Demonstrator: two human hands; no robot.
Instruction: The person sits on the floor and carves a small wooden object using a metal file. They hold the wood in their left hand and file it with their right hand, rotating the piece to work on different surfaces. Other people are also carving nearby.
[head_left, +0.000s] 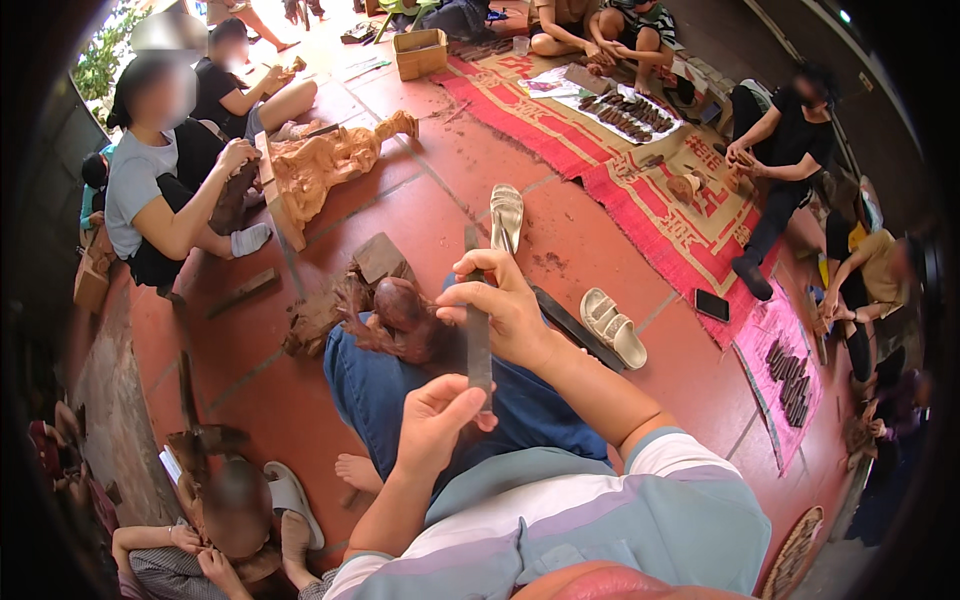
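Between both hands I hold a flat, dark grey strip (479,345) upright above my lap; its exact kind is not clear. The fingers of my right hand (505,312) pinch its upper part. Lower down, my left hand (436,420) grips the bottom end between thumb and fingers. A dark reddish-brown wood carving (402,305) with a smooth round top rests against my blue-trousered knee, left of the strip. Part of the carving is hidden by my right hand and the strip.
Beyond my knee lies a rough wood piece (318,312). Sandals (612,325) stand on the red tiles. A larger wooden carving (325,170) lies near a seated person. Red mats (560,130), a phone (711,305) and a pink sheet (765,345) with dark sticks are to the right.
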